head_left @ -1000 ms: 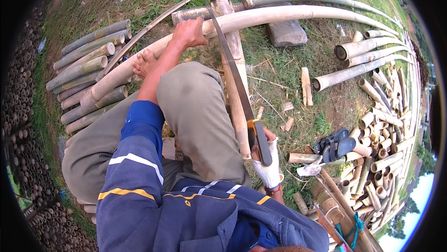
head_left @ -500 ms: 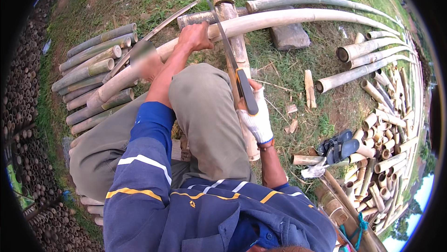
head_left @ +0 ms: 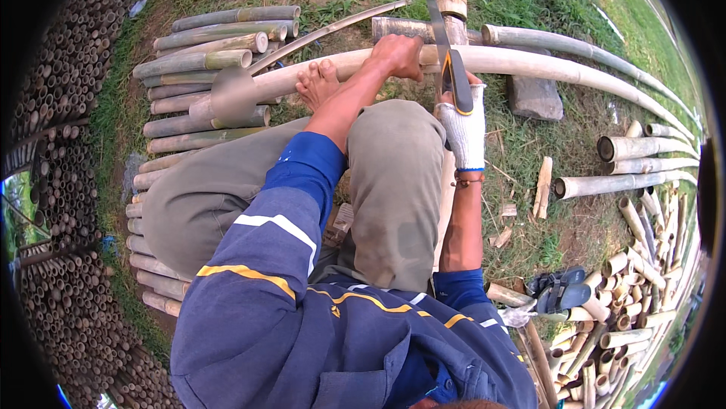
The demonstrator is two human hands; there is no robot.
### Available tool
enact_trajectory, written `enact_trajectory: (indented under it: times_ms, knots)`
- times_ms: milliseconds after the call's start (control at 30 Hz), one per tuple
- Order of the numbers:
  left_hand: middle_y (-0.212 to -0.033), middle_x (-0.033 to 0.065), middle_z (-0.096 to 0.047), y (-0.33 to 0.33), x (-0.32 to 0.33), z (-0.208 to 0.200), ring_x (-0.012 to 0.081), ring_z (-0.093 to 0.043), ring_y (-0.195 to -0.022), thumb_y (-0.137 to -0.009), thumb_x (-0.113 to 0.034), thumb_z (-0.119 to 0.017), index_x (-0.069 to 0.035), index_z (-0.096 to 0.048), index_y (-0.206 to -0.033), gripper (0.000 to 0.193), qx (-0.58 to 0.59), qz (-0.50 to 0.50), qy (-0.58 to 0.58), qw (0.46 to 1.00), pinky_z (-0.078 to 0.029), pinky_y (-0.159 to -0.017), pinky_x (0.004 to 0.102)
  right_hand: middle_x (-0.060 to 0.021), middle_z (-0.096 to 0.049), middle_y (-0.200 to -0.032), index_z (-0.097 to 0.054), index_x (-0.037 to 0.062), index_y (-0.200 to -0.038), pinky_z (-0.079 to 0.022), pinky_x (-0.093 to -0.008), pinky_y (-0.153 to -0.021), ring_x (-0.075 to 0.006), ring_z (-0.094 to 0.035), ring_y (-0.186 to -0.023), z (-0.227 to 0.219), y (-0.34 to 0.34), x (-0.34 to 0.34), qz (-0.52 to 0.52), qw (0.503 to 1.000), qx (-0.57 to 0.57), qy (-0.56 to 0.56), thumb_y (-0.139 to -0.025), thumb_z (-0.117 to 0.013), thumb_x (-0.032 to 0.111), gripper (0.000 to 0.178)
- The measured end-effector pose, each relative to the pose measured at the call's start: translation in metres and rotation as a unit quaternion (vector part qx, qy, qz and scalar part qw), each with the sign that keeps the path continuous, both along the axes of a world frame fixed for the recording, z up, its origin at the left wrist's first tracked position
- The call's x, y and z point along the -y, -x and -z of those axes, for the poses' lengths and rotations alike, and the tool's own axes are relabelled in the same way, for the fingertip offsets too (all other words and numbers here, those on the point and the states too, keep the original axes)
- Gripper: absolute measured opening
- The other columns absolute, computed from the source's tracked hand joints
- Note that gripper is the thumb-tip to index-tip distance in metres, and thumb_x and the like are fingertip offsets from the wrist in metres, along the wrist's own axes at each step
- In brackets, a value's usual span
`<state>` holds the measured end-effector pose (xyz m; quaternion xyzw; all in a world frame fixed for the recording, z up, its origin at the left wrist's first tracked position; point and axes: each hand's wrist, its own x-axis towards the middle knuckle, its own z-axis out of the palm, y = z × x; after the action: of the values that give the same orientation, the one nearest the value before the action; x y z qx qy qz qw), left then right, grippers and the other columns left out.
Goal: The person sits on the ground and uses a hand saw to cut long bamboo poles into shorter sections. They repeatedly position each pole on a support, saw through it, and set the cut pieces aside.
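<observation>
A long pale bamboo pole (head_left: 522,60) lies across a bamboo support post (head_left: 456,29). My bare left hand (head_left: 398,57) is closed over the pole, just left of the blade. In my right hand (head_left: 463,125), wearing a white knit glove, is a hand saw (head_left: 457,84) with a black and yellow handle. Its thin blade points away from me and crosses the pole near the post. My bare foot (head_left: 317,84) rests against the pole farther left. The glove and handle hide part of the right fingers.
Cut bamboo lengths (head_left: 198,61) are stacked at left, and many short pieces (head_left: 624,288) are heaped at lower right. A grey stone block (head_left: 535,97) sits under the poles. Black sandals (head_left: 558,289) lie near the heap. Several longer poles (head_left: 597,185) extend at right.
The view has shifted, so the scene sits farther right. My right hand and the saw have moved forward, away from me, along the cut. My left hand keeps its grip on the pole.
</observation>
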<state>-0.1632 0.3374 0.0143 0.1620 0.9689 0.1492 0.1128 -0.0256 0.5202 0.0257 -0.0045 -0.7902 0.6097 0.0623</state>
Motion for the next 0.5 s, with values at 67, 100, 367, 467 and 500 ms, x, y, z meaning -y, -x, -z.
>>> enact_trajectory:
  times_ms: [67,100,367,467,500]
  knots:
    - [-0.113,0.0255,-0.082,-0.002,0.015,0.005,0.0433,-0.079,-0.108,-0.072,-0.041,-0.095,0.000,-0.073,-0.122,0.068,0.011,-0.003,0.006,1.000,-0.062,-0.098,0.0504,-0.0122,-0.065,-0.132,-0.052,0.0026,-0.153,-0.052,-0.0331,-0.106,-0.0206,-0.065,-0.117,0.010,-0.035,-0.008,-0.026,0.998,-0.043,-0.024,-0.097,-0.065,-0.002,0.057]
    - [-0.112,0.0255,-0.082,0.000,0.021,0.006,0.0434,-0.079,-0.108,-0.072,-0.041,-0.095,0.000,-0.073,-0.121,0.068,0.012,-0.002,0.007,1.000,-0.062,-0.097,0.0504,-0.0145,-0.063,-0.139,-0.051,0.0017,-0.153,-0.050,-0.0349,-0.111,-0.0232,-0.064,-0.124,0.013,-0.073,-0.018,-0.023,0.998,-0.034,-0.056,-0.099,-0.064,0.000,0.055]
    - [-0.111,0.0257,-0.081,0.001,0.023,0.024,0.0440,-0.078,-0.109,-0.073,-0.038,-0.094,0.000,-0.071,-0.124,0.068,-0.022,-0.028,0.000,0.999,-0.062,-0.099,0.0531,-0.0153,-0.063,-0.137,-0.052,0.0016,-0.153,-0.049,-0.0410,-0.114,-0.0241,-0.064,-0.124,-0.012,-0.256,-0.050,0.020,0.985,0.047,-0.167,-0.102,-0.067,0.014,0.055]
    - [-0.113,0.0254,-0.081,-0.003,0.012,0.011,0.0434,-0.078,-0.111,-0.072,-0.039,-0.095,-0.001,-0.070,-0.127,0.071,-0.002,-0.044,0.006,0.999,-0.061,-0.100,0.0521,-0.0118,-0.063,-0.126,-0.051,0.0028,-0.154,-0.053,-0.0328,-0.101,-0.0165,-0.063,-0.107,0.017,-0.117,-0.024,-0.002,0.999,-0.005,-0.049,-0.096,-0.063,-0.003,0.059]
    - [-0.114,0.0254,-0.081,-0.001,0.003,0.008,0.0433,-0.078,-0.111,-0.072,-0.039,-0.095,-0.002,-0.070,-0.129,0.073,0.001,-0.031,0.003,1.000,-0.061,-0.100,0.0519,-0.0131,-0.065,-0.124,-0.055,0.0029,-0.149,-0.054,-0.0357,-0.101,-0.0228,-0.065,-0.108,0.008,-0.065,-0.005,0.026,0.999,-0.038,0.004,-0.093,-0.065,-0.003,0.057]
